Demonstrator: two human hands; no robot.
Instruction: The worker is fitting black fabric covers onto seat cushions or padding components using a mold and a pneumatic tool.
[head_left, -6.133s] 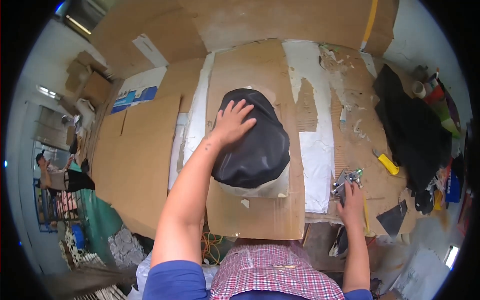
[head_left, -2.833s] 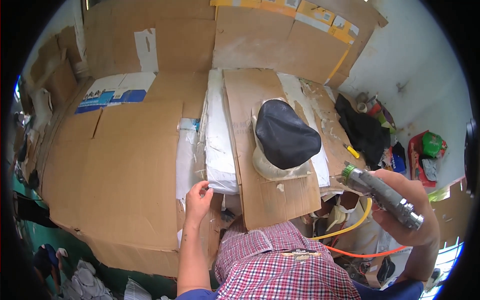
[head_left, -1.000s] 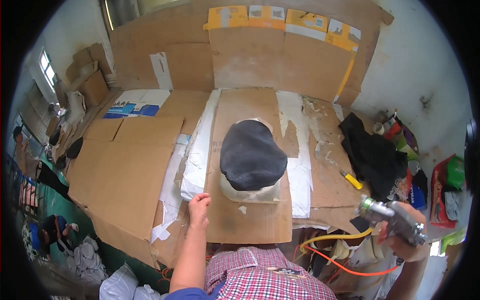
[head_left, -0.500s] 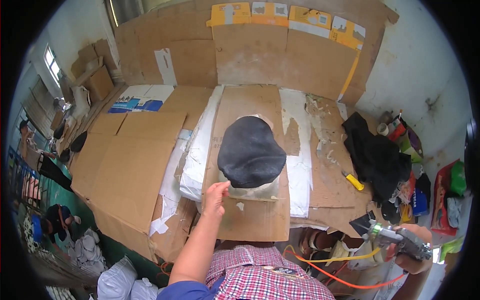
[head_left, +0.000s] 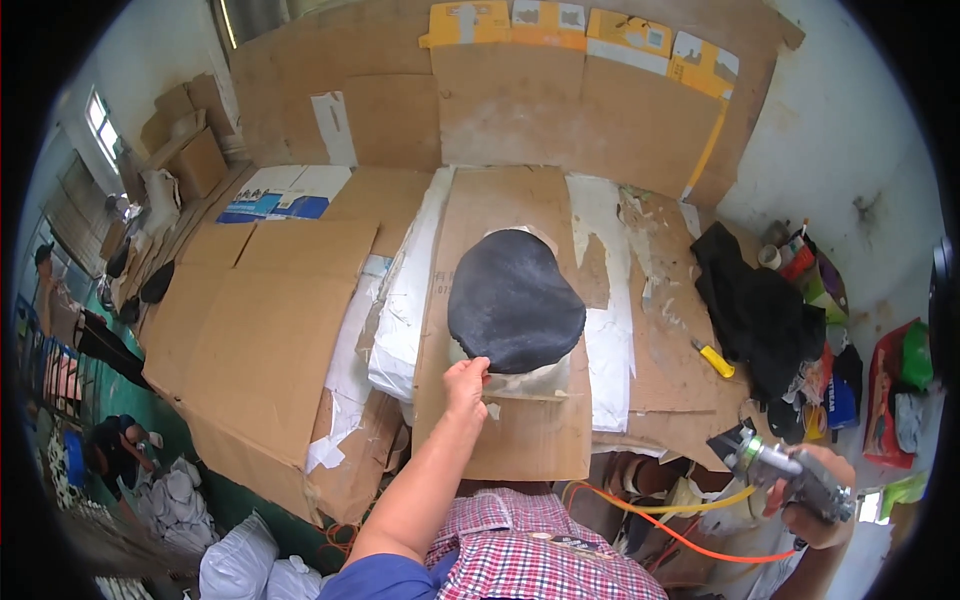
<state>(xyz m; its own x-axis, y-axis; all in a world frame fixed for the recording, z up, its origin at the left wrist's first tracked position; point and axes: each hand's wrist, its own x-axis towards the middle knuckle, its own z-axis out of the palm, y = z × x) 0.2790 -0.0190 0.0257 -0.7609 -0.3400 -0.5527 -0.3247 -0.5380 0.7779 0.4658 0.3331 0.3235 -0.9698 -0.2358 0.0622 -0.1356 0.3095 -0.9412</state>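
A rounded black piece of leather-like material lies over a pale block on the cardboard-covered bench. My left hand pinches its near left edge between thumb and fingers. Off to the right, my right hand grips a metal spray gun, well apart from the black piece. The gun's nozzle end points left and up. A yellow hose and an orange hose run toward it from beneath the bench.
A yellow-handled tool and a black cloth lie on the right. Tall cardboard backs the bench, and a flat cardboard box covers its left part. Two other people are at far left, one bending low.
My left hand has moved slightly right and up and now grips the black piece's edge. The view has shifted a little. The spray gun stays in my right hand.
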